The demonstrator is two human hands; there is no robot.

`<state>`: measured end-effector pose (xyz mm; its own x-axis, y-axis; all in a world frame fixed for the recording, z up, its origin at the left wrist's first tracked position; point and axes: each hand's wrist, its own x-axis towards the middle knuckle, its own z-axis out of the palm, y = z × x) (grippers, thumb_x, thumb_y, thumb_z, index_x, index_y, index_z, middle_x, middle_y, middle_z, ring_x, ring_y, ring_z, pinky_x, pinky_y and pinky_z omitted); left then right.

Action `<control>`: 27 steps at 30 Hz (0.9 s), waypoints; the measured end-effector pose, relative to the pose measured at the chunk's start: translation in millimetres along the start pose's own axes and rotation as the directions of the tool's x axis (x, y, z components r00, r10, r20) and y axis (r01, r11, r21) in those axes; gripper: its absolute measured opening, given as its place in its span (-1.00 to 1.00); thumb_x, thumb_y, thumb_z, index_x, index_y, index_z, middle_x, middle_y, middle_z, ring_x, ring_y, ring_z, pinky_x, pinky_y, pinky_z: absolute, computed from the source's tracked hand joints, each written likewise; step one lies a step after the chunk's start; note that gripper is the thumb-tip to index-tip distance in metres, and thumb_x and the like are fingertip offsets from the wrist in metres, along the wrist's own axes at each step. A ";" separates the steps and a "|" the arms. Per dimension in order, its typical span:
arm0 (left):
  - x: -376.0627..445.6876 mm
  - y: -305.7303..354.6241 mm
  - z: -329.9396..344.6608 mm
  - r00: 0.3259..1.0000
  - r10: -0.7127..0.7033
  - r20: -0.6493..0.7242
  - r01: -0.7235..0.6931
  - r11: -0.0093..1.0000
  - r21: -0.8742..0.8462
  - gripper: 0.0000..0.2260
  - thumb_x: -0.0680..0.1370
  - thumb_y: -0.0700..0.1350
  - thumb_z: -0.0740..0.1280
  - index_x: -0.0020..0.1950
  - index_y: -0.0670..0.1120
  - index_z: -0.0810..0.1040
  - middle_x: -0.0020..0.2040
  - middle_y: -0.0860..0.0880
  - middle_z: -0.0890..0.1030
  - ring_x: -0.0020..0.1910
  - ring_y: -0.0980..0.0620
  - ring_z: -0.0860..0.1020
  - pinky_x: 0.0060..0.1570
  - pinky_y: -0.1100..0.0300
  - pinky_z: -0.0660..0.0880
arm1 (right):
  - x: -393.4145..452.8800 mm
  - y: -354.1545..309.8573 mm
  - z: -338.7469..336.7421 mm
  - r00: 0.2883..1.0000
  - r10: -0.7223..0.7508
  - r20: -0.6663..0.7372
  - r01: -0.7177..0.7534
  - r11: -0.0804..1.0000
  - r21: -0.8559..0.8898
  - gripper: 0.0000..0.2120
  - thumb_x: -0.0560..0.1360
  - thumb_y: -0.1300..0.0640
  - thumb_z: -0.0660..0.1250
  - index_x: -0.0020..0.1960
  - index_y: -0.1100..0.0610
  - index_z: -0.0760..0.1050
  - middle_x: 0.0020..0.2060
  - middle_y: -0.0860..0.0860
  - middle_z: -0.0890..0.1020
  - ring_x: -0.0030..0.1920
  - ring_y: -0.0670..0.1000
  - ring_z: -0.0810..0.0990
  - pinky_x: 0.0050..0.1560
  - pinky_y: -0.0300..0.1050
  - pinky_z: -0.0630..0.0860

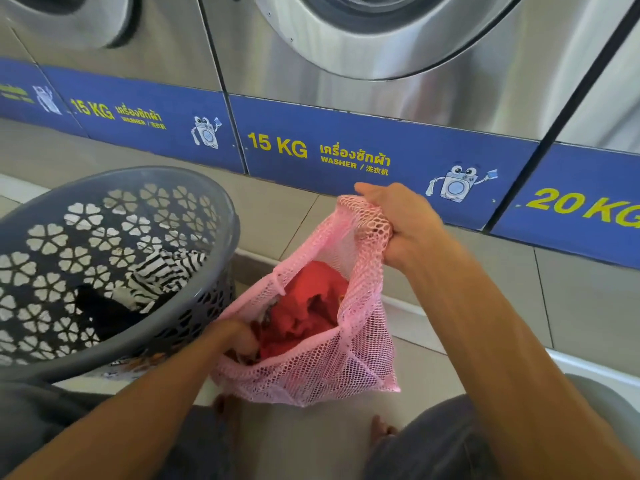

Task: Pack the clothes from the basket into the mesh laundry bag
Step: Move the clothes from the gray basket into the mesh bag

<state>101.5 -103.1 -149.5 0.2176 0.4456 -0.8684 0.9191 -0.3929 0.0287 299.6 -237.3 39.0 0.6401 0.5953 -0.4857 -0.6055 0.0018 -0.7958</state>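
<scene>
My right hand [401,223] grips bag [349,362] rim bunched; left hand [235,337] inside, fingers hidden, grip unclear; red cloth [304,306] inside.

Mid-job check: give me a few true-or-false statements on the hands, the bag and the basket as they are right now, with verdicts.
1. The right hand grips the top edge of the pink mesh bag and holds it up. True.
2. The left hand is reaching into the grey basket. False: it is at the mouth of the bag, among the clothes there.
3. A red garment is inside the bag. True.
4. The basket is empty. False: a black-and-white striped garment and a dark garment lie in it.
5. The bag's mouth is drawn closed. False: it gapes open, showing the clothes inside.
</scene>
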 end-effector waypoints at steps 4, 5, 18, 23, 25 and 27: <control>-25.2 -6.0 -17.3 0.999 -0.020 0.046 0.006 0.962 0.275 -0.72 0.53 -0.05 0.31 0.21 -0.09 0.59 0.18 -0.07 0.67 -0.07 0.02 0.64 -0.07 0.23 0.56 | -2.0 -9.1 -6.9 1.000 0.018 0.021 -0.020 0.995 0.098 -0.63 0.55 0.34 0.31 0.35 0.29 0.47 -0.02 0.16 0.44 -0.09 0.11 0.47 -0.04 0.04 0.40; -31.7 -6.6 -18.9 0.999 0.024 0.033 -0.031 0.967 0.253 -0.77 0.50 -0.04 0.36 0.11 -0.07 0.64 0.07 -0.05 0.72 -0.17 0.05 0.68 -0.17 0.26 0.59 | -2.6 -11.0 -7.9 1.000 0.013 0.029 -0.016 0.993 0.119 -0.62 0.55 0.36 0.30 0.37 0.30 0.46 -0.01 0.16 0.46 -0.04 0.11 0.47 -0.02 0.05 0.41; -133.8 -8.2 -85.9 0.762 0.647 0.022 -0.640 0.758 -0.124 -0.55 0.53 0.11 0.39 0.41 0.12 0.45 0.11 0.23 0.65 0.25 0.06 0.58 0.25 0.12 0.50 | -6.8 12.6 23.2 0.975 0.104 0.194 -0.084 0.991 -0.108 -0.80 0.48 0.43 0.26 0.03 0.20 0.41 -0.24 0.14 0.34 -0.31 0.04 0.41 -0.05 0.08 0.39; -119.6 -45.5 -129.7 0.696 0.449 -0.560 -0.705 0.277 -0.653 -0.85 0.54 -0.21 0.32 0.07 -0.08 0.61 -0.19 -0.05 0.66 -0.34 0.06 0.60 -0.35 0.24 0.45 | -9.1 28.8 44.0 0.968 0.100 0.232 -0.058 0.982 -0.182 -0.76 0.50 0.41 0.24 0.08 0.15 0.38 -0.20 0.19 0.28 -0.29 0.07 0.38 -0.09 0.11 0.35; -93.3 -60.3 -135.1 0.729 0.255 -0.636 -0.685 0.256 -0.682 -0.93 0.49 -0.18 0.34 -0.05 -0.10 0.59 -0.30 -0.01 0.56 -0.40 0.06 0.51 -0.45 0.26 0.41 | -6.5 37.2 52.5 0.960 0.134 0.245 -0.081 0.974 -0.214 -0.85 0.56 0.38 0.18 -0.05 0.16 0.44 -0.29 0.15 0.33 -0.34 0.06 0.38 -0.21 0.03 0.39; -60.9 -76.6 -134.0 0.754 0.141 -0.642 -0.610 0.514 -0.603 -0.90 0.48 -0.13 0.33 -0.07 -0.13 0.58 -0.27 -0.01 0.58 -0.33 0.02 0.53 -0.39 0.20 0.48 | -6.2 44.1 60.3 0.955 0.161 0.250 -0.101 0.966 -0.237 -0.81 0.62 0.31 0.14 0.03 0.14 0.51 -0.32 0.12 0.38 -0.36 0.04 0.39 -0.31 -0.05 0.41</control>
<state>61.8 7.7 -32.5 0.5047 0.7967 -0.3325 0.5379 0.0111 0.8429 240.4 -192.4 28.7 0.3950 0.7696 -0.5017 -0.5380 -0.2489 -0.8054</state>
